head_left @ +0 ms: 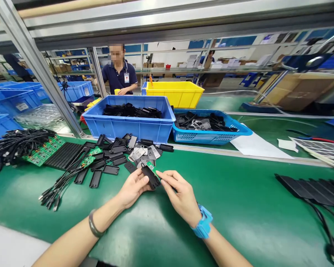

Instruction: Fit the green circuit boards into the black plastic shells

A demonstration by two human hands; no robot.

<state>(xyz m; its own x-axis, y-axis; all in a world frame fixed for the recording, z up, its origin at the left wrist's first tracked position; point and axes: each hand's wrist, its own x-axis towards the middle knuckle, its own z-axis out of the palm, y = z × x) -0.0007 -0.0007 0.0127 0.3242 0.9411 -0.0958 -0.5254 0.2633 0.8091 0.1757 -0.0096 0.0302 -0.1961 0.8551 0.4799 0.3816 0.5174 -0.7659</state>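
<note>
My left hand (135, 188) is closed around an open black plastic case half (150, 177), tilted above the green table. A small green circuit board (151, 167) shows at the case's upper right edge. My right hand (178, 193), a blue band on its wrist, pinches at the board's near end; its fingertips partly hide the grip. Whether the board sits inside the case or just over it, I cannot tell. Just beyond lie loose black case halves (111, 169) and grey metal plates (139, 152).
Green boards (43, 150) with bundled black cables (19, 142) lie left, beside a row of black cases (64, 156). A blue bin (128, 128) and blue basket (211, 137) stand behind. Cabled black units (313, 191) lie right. A metal post (44, 66) rises left; a co-worker (119, 72) is opposite.
</note>
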